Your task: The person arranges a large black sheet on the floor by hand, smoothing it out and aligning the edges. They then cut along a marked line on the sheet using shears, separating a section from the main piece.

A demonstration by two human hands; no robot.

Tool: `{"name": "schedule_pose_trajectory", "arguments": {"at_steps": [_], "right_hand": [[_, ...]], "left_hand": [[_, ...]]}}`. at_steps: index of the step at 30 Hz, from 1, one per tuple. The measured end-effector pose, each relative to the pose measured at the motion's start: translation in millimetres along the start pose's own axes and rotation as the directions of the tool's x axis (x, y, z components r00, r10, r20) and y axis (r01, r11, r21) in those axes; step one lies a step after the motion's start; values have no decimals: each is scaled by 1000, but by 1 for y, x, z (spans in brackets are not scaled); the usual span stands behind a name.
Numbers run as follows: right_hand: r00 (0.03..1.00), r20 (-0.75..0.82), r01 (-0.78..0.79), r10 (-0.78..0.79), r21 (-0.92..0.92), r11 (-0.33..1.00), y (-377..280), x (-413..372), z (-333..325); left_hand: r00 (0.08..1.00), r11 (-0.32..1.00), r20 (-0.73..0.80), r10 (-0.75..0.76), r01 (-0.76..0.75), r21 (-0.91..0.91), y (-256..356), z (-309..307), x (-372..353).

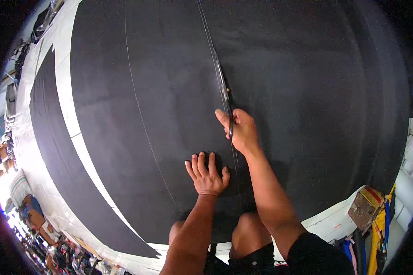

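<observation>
Head view, scissors: the scissors (225, 90) lie over the dark cloth (307, 114), left-right near its middle, well in from the near edge.
Long axis: from handles at the near end to blades (219, 66) at the far end, tips toward the far edge and leaning slightly left.
Blades and pale lines: the blades run along a close pair of thin pale lines (208, 34), which continue past the tips to the top of the view; this alignment looks like the relation that matters most. Whether one blade sits under the cloth cannot be told.
Nearer hand: the right hand (243, 130), which grips the handles; the scissors reach away from it, far and slightly left.
Right hand pose: closed around the handles, thumb on the left side; which fingers pass through the loops cannot be told. The right forearm (274, 197) slants in from the near edge, up and left.
Left hand pose: the left hand (209, 176) rests palm down on the cloth, fingers spread toward the far edge, thumb out to the right. It is empty, left of the pale lines and closer to the near edge than the right hand.
Left edge: a separate dark strip (57, 137) lies beyond the cloth's left edge, the white surface (65, 98) showing between.
</observation>
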State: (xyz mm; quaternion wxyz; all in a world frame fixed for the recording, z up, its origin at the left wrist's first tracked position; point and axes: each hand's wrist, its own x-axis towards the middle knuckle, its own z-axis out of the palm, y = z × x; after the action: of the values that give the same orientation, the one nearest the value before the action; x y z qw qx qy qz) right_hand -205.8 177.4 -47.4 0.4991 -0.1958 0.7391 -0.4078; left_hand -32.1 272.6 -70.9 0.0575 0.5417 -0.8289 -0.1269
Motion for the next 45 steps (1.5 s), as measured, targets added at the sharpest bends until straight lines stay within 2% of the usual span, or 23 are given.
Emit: {"name": "schedule_pose_trajectory", "arguments": {"at_steps": [2, 3, 6, 12, 15, 18, 23, 24, 28, 29, 32, 34, 35, 36, 37, 39, 43, 45], "right_hand": [[1000, -23, -4, 1, -113, 994, -7, 18, 5], [1000, -17, 14, -14, -44, 999, -12, 23, 6], [997, -47, 48, -54, -115, 992, -18, 38, 11], [999, -37, 9, -14, -129, 992, -23, 38, 8], [994, -41, 95, -103, -149, 984, -32, 63, 10], [990, -45, 134, -137, -60, 989, -58, 102, 17], [982, -66, 165, -177, -154, 974, -83, 133, 24], [977, -72, 187, -202, -176, 966, -84, 136, 23], [989, -35, 135, -144, -187, 973, -89, 133, 23], [990, -35, 128, -138, -203, 971, -90, 129, 21], [997, -13, 69, -73, -209, 975, -96, 129, 19], [1000, 24, 3, 3, -224, 975, -105, 125, 14], [999, -2, 35, -36, -219, 975, -105, 128, 14], [998, -27, 56, -64, -215, 975, -101, 129, 16], [995, -48, 74, -86, -214, 974, -96, 130, 18], [991, -59, 107, -119, -174, 979, -93, 130, 21], [986, -57, 149, -155, -99, 984, -91, 131, 21], [989, -33, 139, -145, -151, 979, -87, 131, 18]], "left_hand": [[1000, 1000, -6, 2, -2, -1, 0, 2, 0], [1000, 1000, -8, 8, -8, 1, -1, 1, 0], [999, 1000, -19, 31, -31, 1, -3, 2, 1], [1000, 1000, -15, 24, -24, -4, -2, 2, -1], [1000, 1000, -6, 29, -29, -1, -4, 4, -2], [1000, 1000, 26, 16, -16, -2, -2, -1, 0], [1000, 1000, 16, 17, -17, -2, -3, 1, -5], [1000, 1000, -10, 23, -24, -10, -3, 2, -2], [999, 993, 27, -27, 30, -118, -1, -8, 3], [1000, 986, -26, -10, 6, -168, -3, -15, 8], [962, 950, -202, -185, 123, -288, -8, -47, 114], [906, 962, -401, -137, 25, -273, -26, -52, 233], [862, 974, -503, -52, -66, -214, -33, -53, 288], [863, 988, -505, 3, -79, -130, -42, -45, 334], [894, 1000, -449, -13, 11, -8, -49, -34, 371], [963, 987, -265, -52, 91, 136, -55, -26, 414], [953, 993, -298, -45, 76, 92, -57, -12, 418], [957, 992, -284, -64, 92, 85, -54, -17, 419]]}}
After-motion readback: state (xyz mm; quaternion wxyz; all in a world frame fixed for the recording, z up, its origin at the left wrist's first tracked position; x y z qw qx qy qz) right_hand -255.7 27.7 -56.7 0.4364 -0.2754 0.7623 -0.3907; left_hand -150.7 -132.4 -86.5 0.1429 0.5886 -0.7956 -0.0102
